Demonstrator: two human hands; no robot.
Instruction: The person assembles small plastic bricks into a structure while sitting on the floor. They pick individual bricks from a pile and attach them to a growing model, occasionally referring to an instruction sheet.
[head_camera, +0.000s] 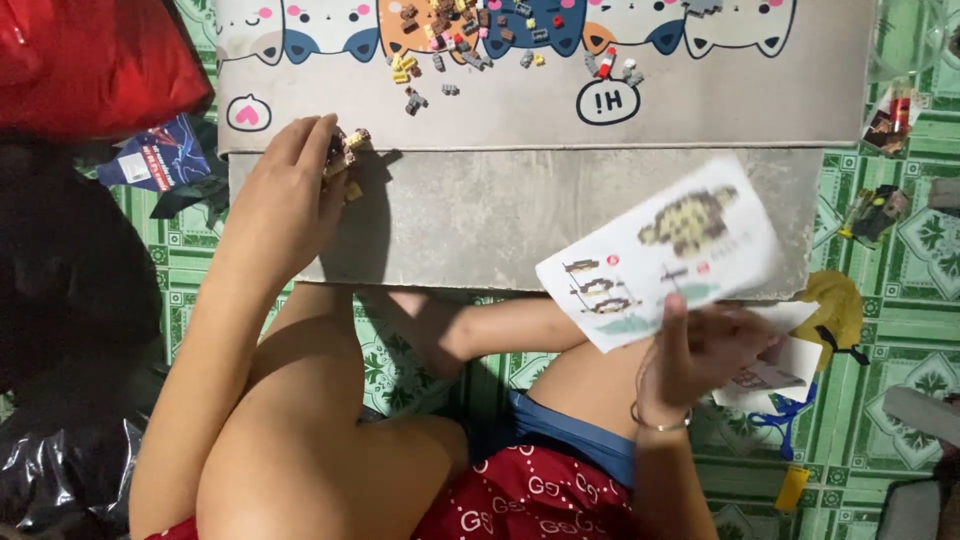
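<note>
left hand clenched on small block model at surface near edge | loose blocks lie beyond it, up-right, nearer left hand | right hand grasps instruction sheet, well apart

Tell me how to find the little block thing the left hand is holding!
Find the low grey table with cartoon cats along its far edge. At its near left corner rests the left hand, fingers pinched around a small brick model. It is brown and yellow bricks already stuck together, unlike the loose bricks scattered by the cats.
</note>
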